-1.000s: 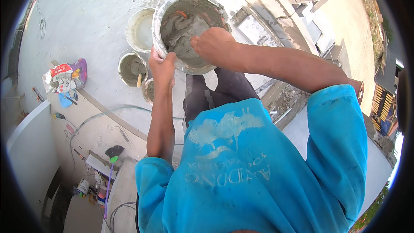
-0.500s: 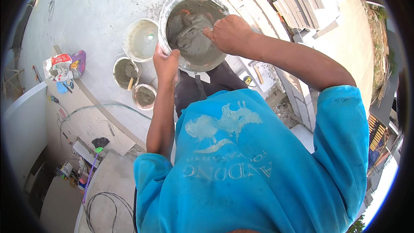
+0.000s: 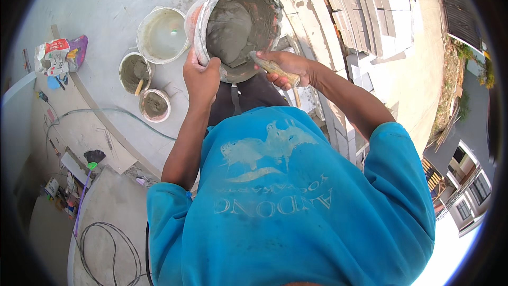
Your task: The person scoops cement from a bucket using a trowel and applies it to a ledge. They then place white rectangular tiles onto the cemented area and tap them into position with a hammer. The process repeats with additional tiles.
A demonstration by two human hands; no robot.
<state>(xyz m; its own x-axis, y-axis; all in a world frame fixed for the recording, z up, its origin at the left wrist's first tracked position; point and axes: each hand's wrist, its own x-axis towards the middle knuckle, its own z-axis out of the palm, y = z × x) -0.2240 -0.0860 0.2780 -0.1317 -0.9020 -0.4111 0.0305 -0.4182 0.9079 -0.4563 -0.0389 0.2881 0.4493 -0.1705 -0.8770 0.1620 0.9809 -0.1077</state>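
Note:
A large bucket (image 3: 202,27) stands tilted in front of me, coated with grey residue. Wet grey mortar (image 3: 227,29) lies heaped on its left side, and the right inner wall is smeared. My left hand (image 3: 202,80) is closed on the bucket's near left rim, thumb at the edge. Beside the near right rim, my right hand (image 3: 288,68) wraps around the mortar-stained wooden handle of a trowel (image 3: 280,74). The trowel's blade is mostly hidden at the bucket's edge.
Left of the bucket stand a pail of cloudy water (image 3: 165,34) and two smaller mortar pails (image 3: 128,71). Farther left are a printed bag (image 3: 61,55) and a hose (image 3: 106,109). Stacked pale slabs (image 3: 365,16) lie at the far right; a cable (image 3: 108,228) coils at lower left.
My right hand has drawn back from inside the bucket to its near right rim, bringing the trowel handle into sight. The mortar now sits more to the left. My left hand stays on the rim.

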